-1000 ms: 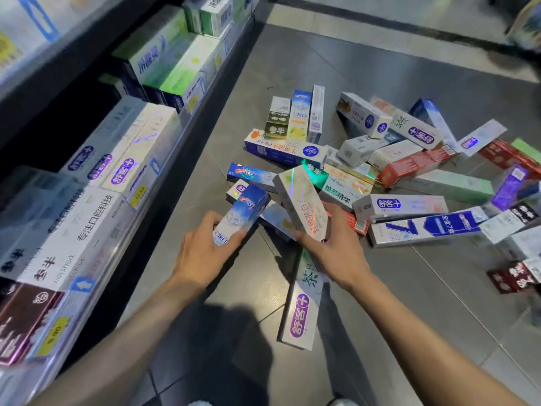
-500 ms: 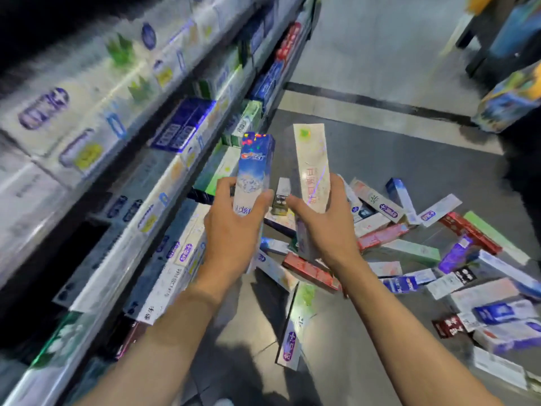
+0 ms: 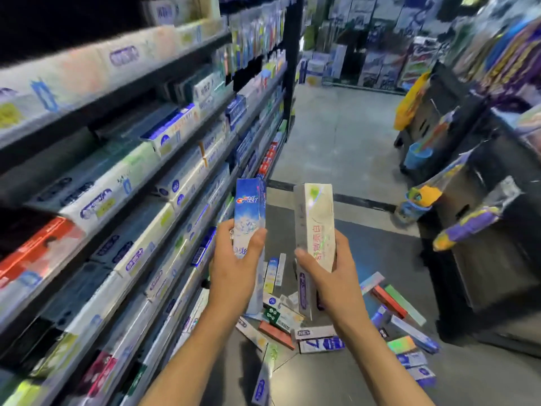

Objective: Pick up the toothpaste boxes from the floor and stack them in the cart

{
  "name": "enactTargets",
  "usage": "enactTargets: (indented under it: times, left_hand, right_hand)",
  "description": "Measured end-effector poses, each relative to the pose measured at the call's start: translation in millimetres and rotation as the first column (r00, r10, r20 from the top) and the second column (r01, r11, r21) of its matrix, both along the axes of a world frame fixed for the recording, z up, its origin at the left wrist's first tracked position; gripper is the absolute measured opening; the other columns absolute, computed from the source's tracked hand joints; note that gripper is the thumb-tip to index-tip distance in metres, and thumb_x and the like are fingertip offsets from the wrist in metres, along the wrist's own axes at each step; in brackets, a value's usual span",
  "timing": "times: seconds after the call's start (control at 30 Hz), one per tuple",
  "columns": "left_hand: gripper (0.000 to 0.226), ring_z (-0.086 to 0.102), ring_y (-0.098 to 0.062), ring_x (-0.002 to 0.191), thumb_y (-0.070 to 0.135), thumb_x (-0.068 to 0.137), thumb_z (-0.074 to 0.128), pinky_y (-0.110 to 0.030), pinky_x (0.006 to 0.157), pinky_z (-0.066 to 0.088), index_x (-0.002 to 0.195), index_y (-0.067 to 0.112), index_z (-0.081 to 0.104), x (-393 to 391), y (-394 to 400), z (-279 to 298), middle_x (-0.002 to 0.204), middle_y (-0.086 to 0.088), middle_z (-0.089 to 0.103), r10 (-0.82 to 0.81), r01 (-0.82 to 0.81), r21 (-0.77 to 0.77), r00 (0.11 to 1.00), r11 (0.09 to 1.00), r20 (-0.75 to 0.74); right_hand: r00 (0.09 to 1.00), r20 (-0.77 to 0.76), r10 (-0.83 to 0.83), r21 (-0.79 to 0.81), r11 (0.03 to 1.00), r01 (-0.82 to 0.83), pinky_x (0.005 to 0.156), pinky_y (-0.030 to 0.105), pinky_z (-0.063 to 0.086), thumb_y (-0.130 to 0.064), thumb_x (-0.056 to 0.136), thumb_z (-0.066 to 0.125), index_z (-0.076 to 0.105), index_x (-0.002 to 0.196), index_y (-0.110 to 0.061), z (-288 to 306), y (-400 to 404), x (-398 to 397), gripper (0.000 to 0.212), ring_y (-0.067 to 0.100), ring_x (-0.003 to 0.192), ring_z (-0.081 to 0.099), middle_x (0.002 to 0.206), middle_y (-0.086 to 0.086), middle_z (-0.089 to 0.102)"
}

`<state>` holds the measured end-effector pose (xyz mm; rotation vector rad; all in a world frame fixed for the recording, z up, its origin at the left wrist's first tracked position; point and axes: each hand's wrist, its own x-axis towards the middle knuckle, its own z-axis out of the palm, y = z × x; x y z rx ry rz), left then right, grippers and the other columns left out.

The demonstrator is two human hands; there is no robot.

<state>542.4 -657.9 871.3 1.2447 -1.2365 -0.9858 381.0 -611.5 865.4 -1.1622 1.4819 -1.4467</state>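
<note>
I see 2 hands raised, each gripping boxes upright: my left hand (image 3: 234, 276) curls round 1 blue Crest box (image 3: 249, 212), my right hand (image 3: 330, 285) round 2, a pearly white box (image 3: 317, 221) and a purple-marked box (image 3: 303, 291) behind. The loose pile (image 3: 295, 329) lies on the floor (image 3: 345, 142) below; blur defeats a count.

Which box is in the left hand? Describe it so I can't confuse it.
Beside the long shelf rack, two raised hands each hold an upright box. The left hand grips the blue Crest box; its neighbour is pale and iridescent.

Aisle floor (image 3: 336, 136) ahead open; shelves (image 3: 164, 159) left, racks (image 3: 483, 177) right.
</note>
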Motion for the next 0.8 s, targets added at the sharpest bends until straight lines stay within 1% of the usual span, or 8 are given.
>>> enactTargets:
  times: [0.13, 0.3, 0.37, 0.5, 0.57, 0.63, 0.73, 0.8]
  left_hand:
    - [0.024, 0.069, -0.004, 0.092, 0.038, 0.092, 0.07, -0.032, 0.08, 0.052, 0.109, 0.034, 0.053, -27.4, 18.4, 63.0, 0.099, 0.021, 0.071, -0.085, 0.084, -0.031, 0.996, 0.996, -0.034]
    - [0.027, 0.068, -0.001, 0.087, 0.028, 0.094, 0.07, -0.018, 0.073, 0.051, 0.113, 0.035, 0.051, -62.1, 35.1, 96.5, 0.097, 0.024, 0.071, -0.262, 0.26, -0.061, 0.964, 0.964, -0.035]
    - [0.026, 0.069, -0.003, 0.086, 0.028, 0.095, 0.069, -0.014, 0.069, 0.048, 0.111, 0.037, 0.051, -73.1, 35.5, 102.6, 0.095, 0.018, 0.073, -0.328, 0.324, -0.064, 0.943, 0.944, -0.063]
    - [0.027, 0.068, 0.002, 0.091, 0.033, 0.095, 0.069, -0.01, 0.069, 0.049, 0.115, 0.037, 0.051, -90.4, 44.0, 108.9, 0.101, 0.021, 0.072, -0.486, 0.483, -0.056, 0.864, 0.874, -0.131]
    - [0.025, 0.069, 0.0, 0.088, 0.035, 0.094, 0.069, -0.011, 0.067, 0.05, 0.113, 0.039, 0.052, -97.1, 52.6, 108.4, 0.099, 0.018, 0.073, -0.573, 0.573, -0.043, 0.807, 0.818, -0.14]
    - [0.026, 0.071, -0.002, 0.082, 0.033, 0.094, 0.069, -0.013, 0.064, 0.051, 0.115, 0.035, 0.053, -105.4, 64.7, 106.0, 0.095, 0.017, 0.074, -0.675, 0.678, -0.038, 0.722, 0.734, -0.15]
    - [0.027, 0.073, -0.009, 0.081, 0.03, 0.095, 0.069, -0.02, 0.062, 0.055, 0.118, 0.029, 0.055, -119.4, 93.4, 101.5, 0.097, 0.012, 0.075, -0.796, 0.807, -0.023, 0.578, 0.591, -0.178]
    - [0.021, 0.073, -0.014, 0.085, 0.03, 0.095, 0.068, -0.027, 0.066, 0.057, 0.111, 0.037, 0.055, -130.8, 119.0, 96.5, 0.101, 0.009, 0.075, -0.859, 0.875, -0.015, 0.473, 0.485, -0.196]
  right_hand:
    - [0.998, 0.004, -0.061, -0.041, 0.997, 0.061, 0.088, 0.022, 0.054, -0.039, 0.081, 0.078, 0.051, 0.128, -0.044, 65.9, 25.5, -25.5, 0.055, -0.004, 0.109, 0.063, 0.117, -0.028, 0.065]
    - [0.986, -0.031, -0.164, -0.088, 0.983, 0.161, 0.092, 0.028, 0.052, -0.039, 0.081, 0.077, 0.052, 0.132, -0.037, 105.5, 52.6, -43.4, 0.057, -0.006, 0.109, 0.062, 0.117, -0.029, 0.064]
    - [0.976, -0.038, -0.214, -0.104, 0.972, 0.209, 0.094, 0.029, 0.051, -0.036, 0.084, 0.077, 0.049, 0.137, -0.036, 113.0, 62.0, -46.2, 0.059, -0.004, 0.114, 0.06, 0.123, -0.026, 0.063]
    - [0.93, -0.013, -0.367, -0.107, 0.926, 0.363, 0.094, 0.028, 0.052, -0.03, 0.088, 0.078, 0.05, 0.134, -0.037, 118.6, 89.4, -47.8, 0.054, -0.002, 0.115, 0.062, 0.124, -0.023, 0.065]
    - [0.882, -0.003, -0.471, -0.109, 0.877, 0.468, 0.087, 0.017, 0.052, -0.025, 0.088, 0.078, 0.05, 0.127, -0.041, 119.2, 108.7, -43.7, 0.051, -0.005, 0.11, 0.063, 0.119, -0.028, 0.065]
    - [0.799, 0.017, -0.601, -0.103, 0.794, 0.6, 0.084, 0.013, 0.051, -0.02, 0.087, 0.079, 0.051, 0.125, -0.04, 118.4, 132.2, -37.1, 0.05, -0.005, 0.107, 0.064, 0.115, -0.029, 0.066]
    - [0.642, 0.031, -0.766, -0.069, 0.639, 0.766, 0.085, 0.019, 0.053, -0.026, 0.08, 0.08, 0.053, 0.125, -0.034, 113.5, 177.9, -22.6, 0.053, 0.0, 0.106, 0.066, 0.113, -0.024, 0.068]
    - [0.521, 0.043, -0.852, -0.033, 0.52, 0.853, 0.088, 0.026, 0.055, -0.026, 0.079, 0.081, 0.055, 0.124, -0.034, 109.1, 215.6, -12.9, 0.053, 0.006, 0.108, 0.067, 0.115, -0.017, 0.069]
